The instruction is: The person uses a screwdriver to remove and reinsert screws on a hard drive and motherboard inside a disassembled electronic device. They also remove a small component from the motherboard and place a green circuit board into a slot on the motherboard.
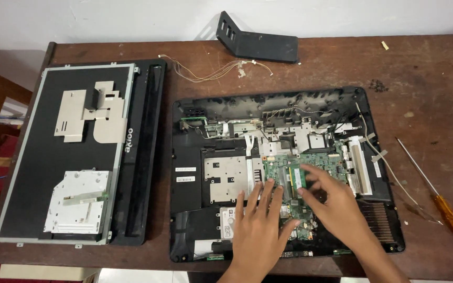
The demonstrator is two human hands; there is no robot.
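An opened black computer chassis [184, 173] lies on the wooden table. Inside it sit a green circuit board [321, 161], silver metal shields [225, 175] and a hard drive [227, 220]. My left hand [258, 230] lies flat on the lower part of the board, fingers spread toward a memory module [295, 178]. My right hand [334, 204] is beside it, fingertips touching the same module from the right. Neither hand grips anything that I can see.
A detached screen panel [32, 157] with metal plates and an optical drive [77, 202] lies at the left. A screwdriver with an amber handle [449, 215] rests at the right. Loose wires [211, 71] and a black plastic stand piece [258, 39] lie at the back.
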